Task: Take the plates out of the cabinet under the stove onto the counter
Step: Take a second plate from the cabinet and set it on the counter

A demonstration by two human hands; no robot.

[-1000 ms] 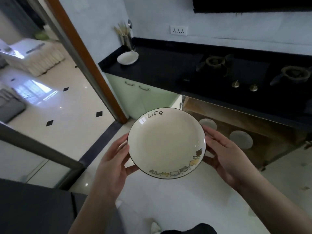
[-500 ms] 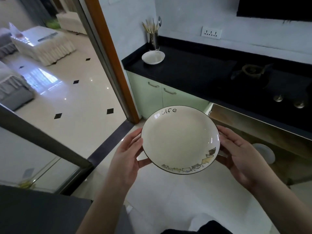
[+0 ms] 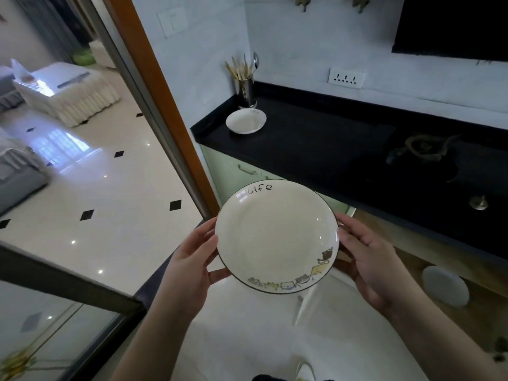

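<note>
I hold a cream plate (image 3: 276,236) with the word "Life" and small cartoon figures on its rim, level, in front of the counter's edge. My left hand (image 3: 189,259) grips its left rim and my right hand (image 3: 371,259) grips its right rim. A second plate of the same kind (image 3: 245,121) sits on the black counter (image 3: 316,144) at its far left corner. Under the stove the cabinet (image 3: 472,306) stands open, and another white plate (image 3: 445,285) stands inside it at the right.
A metal holder with chopsticks and a spoon (image 3: 245,88) stands behind the counter plate. The stove burner (image 3: 423,149) and a knob (image 3: 478,202) are at the right. Pale green cabinet doors (image 3: 233,174) sit below the counter. A sliding door frame (image 3: 165,105) is at the left.
The view has risen and swung left, so the counter's left corner and its plate are closer and more central. The held plate stays between both hands; less of the open cabinet shows.
</note>
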